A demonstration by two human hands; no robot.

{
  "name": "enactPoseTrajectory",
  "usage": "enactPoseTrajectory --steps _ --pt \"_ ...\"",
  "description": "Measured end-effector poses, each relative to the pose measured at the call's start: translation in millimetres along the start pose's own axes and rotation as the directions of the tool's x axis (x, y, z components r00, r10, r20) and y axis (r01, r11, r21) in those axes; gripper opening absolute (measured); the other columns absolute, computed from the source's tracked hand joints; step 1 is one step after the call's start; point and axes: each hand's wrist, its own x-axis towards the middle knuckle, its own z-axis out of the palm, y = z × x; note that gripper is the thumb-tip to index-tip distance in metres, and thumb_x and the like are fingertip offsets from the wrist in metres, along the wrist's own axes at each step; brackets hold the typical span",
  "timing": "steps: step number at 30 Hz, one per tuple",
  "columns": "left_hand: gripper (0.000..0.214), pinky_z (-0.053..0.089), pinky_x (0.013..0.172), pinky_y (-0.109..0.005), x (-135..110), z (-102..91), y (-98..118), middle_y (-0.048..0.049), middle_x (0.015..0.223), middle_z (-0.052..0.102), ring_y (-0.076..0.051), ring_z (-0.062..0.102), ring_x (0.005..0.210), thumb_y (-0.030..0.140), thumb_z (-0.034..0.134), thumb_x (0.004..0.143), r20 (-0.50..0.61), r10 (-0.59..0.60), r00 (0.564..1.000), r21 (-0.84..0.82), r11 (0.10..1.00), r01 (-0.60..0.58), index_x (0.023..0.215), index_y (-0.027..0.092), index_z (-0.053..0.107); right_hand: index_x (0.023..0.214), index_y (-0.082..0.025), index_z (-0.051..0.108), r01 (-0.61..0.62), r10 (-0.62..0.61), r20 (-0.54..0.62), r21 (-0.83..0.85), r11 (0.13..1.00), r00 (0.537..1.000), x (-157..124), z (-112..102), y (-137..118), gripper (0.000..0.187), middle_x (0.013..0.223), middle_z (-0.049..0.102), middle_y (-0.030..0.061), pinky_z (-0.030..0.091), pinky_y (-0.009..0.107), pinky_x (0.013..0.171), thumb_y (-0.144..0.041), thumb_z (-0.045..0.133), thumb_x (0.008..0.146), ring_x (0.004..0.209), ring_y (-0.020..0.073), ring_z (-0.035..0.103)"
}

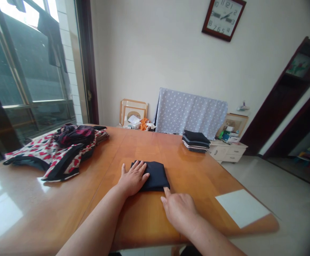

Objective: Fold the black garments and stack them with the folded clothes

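Note:
A folded dark navy garment [156, 174] lies flat on the wooden table in front of me, its kind not clear from the folds. My left hand [133, 179] rests palm down on its left part, fingers stretched out and thumb apart. At the garment's near right corner is my right hand [180, 208], with the index finger reaching out to touch the edge. Its thumb stands apart from that finger, while the other fingers are curled and partly hidden. No object shows in the right hand.
Loose clothes [64, 142], some with a red-and-white print, are heaped at the table's left. A stack of folded clothes [196, 141] stands near the far right edge. A white sheet [242, 207] lies at the near right corner of the wooden table [136, 229].

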Motion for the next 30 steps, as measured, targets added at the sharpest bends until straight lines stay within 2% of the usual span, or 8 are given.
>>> enactPoseTrajectory --steps 5,11,14,18,20,23,25,30 --pt "0.06 -0.005 0.113 -0.071 -1.2 -2.1 -2.0 -0.0041 0.162 0.028 -0.029 0.014 0.152 0.059 0.023 0.099 -0.062 0.014 0.998 0.035 0.999 -0.012 0.152 0.033 0.036 0.144 -0.016 0.05 0.008 -0.008 0.007 0.004 1.0 1.0 1.3 -0.2 -2.1 0.051 0.089 0.077 0.0162 0.046 0.034 0.068 -0.036 0.034 0.101 0.081 0.0297 0.074" --pt "0.054 -0.002 0.114 -0.07 0.2 -6.4 -12.4 -0.0059 0.159 0.037 -0.031 0.024 0.149 0.054 0.026 0.101 -0.141 -0.075 0.987 0.002 0.997 0.076 0.147 0.03 0.043 0.146 -0.015 0.049 0.01 -0.01 -0.008 0.029 1.0 1.0 1.2 4.6 0.1 0.052 0.089 0.076 0.0177 0.047 0.035 0.071 -0.036 0.036 0.1 0.083 0.0296 0.074" --pt "0.049 0.006 0.117 -0.065 -2.0 -13.5 -11.6 -0.0072 0.15 0.049 -0.029 0.038 0.141 0.048 0.025 0.102 -0.219 -0.079 0.972 -0.022 0.997 0.076 0.138 0.028 0.051 0.146 -0.014 0.048 0.022 -0.022 -0.012 0.023 0.999 1.0 0.8 5.7 0.7 0.053 0.088 0.076 0.0183 0.047 0.037 0.068 -0.035 0.035 0.099 0.08 0.0311 0.073" --pt "0.045 0.03 0.11 -0.047 -8.2 -24.5 -1.7 -0.007 0.121 0.067 -0.024 0.057 0.116 0.046 0.025 0.103 -0.321 0.001 0.947 -0.042 0.999 -0.015 0.118 0.027 0.063 0.146 -0.014 0.048 0.044 -0.043 -0.034 0.026 0.999 0.999 -0.8 3.6 0.4 0.053 0.089 0.076 0.0177 0.047 0.036 0.068 -0.033 0.035 0.099 0.08 0.0307 0.073" --pt "0.041 0.038 0.1 -0.04 -11.3 -26.7 3.3 -0.0064 0.113 0.067 -0.023 0.058 0.11 0.047 0.031 0.101 -0.297 0.085 0.951 -0.045 0.994 -0.102 0.11 0.027 0.066 0.146 -0.015 0.048 0.041 -0.039 -0.038 0.045 0.998 0.999 -1.6 2.0 0.5 0.053 0.09 0.077 0.0172 0.047 0.035 0.07 -0.034 0.037 0.099 0.081 0.0297 0.073" --pt "0.029 0.04 0.093 -0.038 -14.0 -24.6 5.6 -0.0063 0.111 0.066 -0.025 0.057 0.108 0.046 0.046 0.095 -0.226 0.162 0.961 -0.013 0.985 -0.169 0.103 0.028 0.067 0.147 -0.017 0.048 0.011 -0.009 -0.022 0.087 0.996 1.0 -2.3 0.8 1.4 0.053 0.089 0.077 0.0162 0.047 0.034 0.075 -0.037 0.042 0.097 0.084 0.0279 0.073" --pt "0.025 0.04 0.092 -0.039 -14.2 -21.7 3.4 -0.0062 0.112 0.064 -0.026 0.057 0.109 0.044 0.052 0.092 -0.209 0.165 0.964 0.014 0.986 -0.165 0.104 0.028 0.066 0.147 -0.018 0.048 -0.003 0.004 -0.011 0.1 0.995 1.0 -3.1 1.2 2.6 0.054 0.088 0.077 0.0155 0.047 0.034 0.077 -0.038 0.043 0.097 0.085 0.0275 0.073" --pt "0.024 0.039 0.091 -0.04 -12.8 -17.3 -4.4 -0.0057 0.112 0.063 -0.027 0.056 0.109 0.041 0.053 0.089 -0.203 0.135 0.97 0.034 0.991 -0.131 0.106 0.028 0.064 0.145 -0.02 0.05 0.004 -0.001 -0.022 0.123 0.992 1.0 -9.0 2.6 8.6 0.052 0.091 0.077 0.0139 0.045 0.032 0.077 -0.039 0.045 0.096 0.086 0.0268 0.072"
